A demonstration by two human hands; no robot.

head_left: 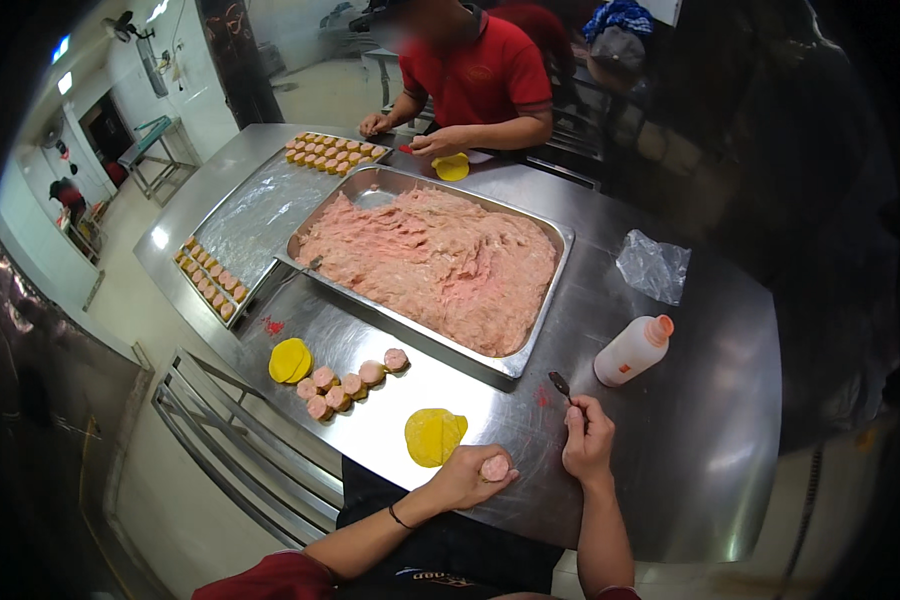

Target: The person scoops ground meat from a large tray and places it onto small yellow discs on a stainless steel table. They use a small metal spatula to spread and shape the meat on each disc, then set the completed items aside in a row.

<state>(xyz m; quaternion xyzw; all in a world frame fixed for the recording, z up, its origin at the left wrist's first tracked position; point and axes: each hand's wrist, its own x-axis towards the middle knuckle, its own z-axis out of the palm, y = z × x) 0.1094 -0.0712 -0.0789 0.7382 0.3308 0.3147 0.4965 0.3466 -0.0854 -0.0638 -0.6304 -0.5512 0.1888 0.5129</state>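
My left hand (467, 478) is closed round a dumpling (495, 467), whose pink meat top shows at the thumb side. In my right hand (589, 440) is a small dark spoon (560, 384), its tip pointing away from me. Beside my left hand lies a stack of round yellow wrappers (435, 437). To the left, several open-topped dumplings (337, 398) stand in a cluster next to another stack of wrappers (290, 361). Beyond my hands, a deep metal pan (562, 285) holds a big mass of pink minced meat (440, 262).
A white squeeze bottle (630, 352) stands right of the pan, with a crumpled plastic bag (654, 266) behind it. A flat tray (253, 208) at left carries rows of dumplings. Across the steel table (705, 400), a co-worker in red (480, 75) works near yellow wrappers (451, 167).
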